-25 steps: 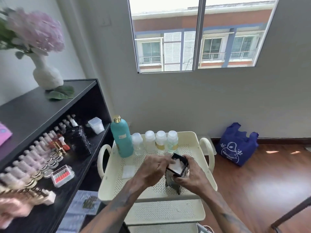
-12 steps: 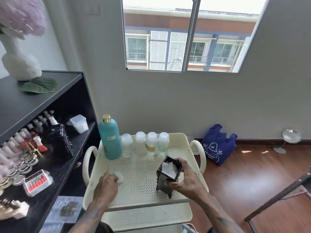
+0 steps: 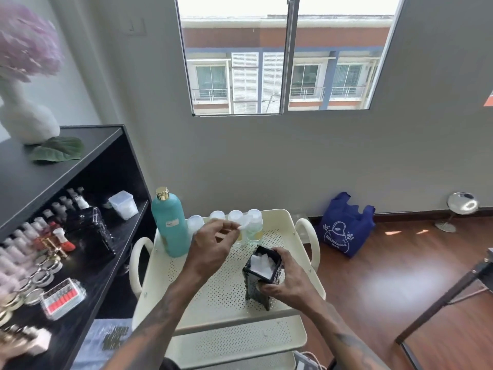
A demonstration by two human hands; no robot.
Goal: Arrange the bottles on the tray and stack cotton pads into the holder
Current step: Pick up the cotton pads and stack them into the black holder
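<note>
A cream perforated tray (image 3: pixel 213 297) tops a cart. At its back stand a tall teal bottle (image 3: pixel 169 222) with a gold cap and several small clear bottles (image 3: pixel 254 227) with white lids. My right hand (image 3: pixel 288 281) grips a black square holder (image 3: pixel 262 276), tilted, with white cotton pads showing in its top. My left hand (image 3: pixel 210 248) is raised above the tray, pinching one white cotton pad (image 3: pixel 244 225) between its fingertips, up and left of the holder's mouth.
A black shelf unit (image 3: pixel 88 252) stands left of the cart, carrying small bottles, a black case, a clear box and a red-filled box. A white vase with flowers sits on top. A blue bag (image 3: pixel 344 225) leans on the wall at right; lower cart shelves show below.
My left hand went from the holder down to the tray's left side, took a cotton pad there, and has lifted it toward the holder. The right hand kept its hold on the holder.
</note>
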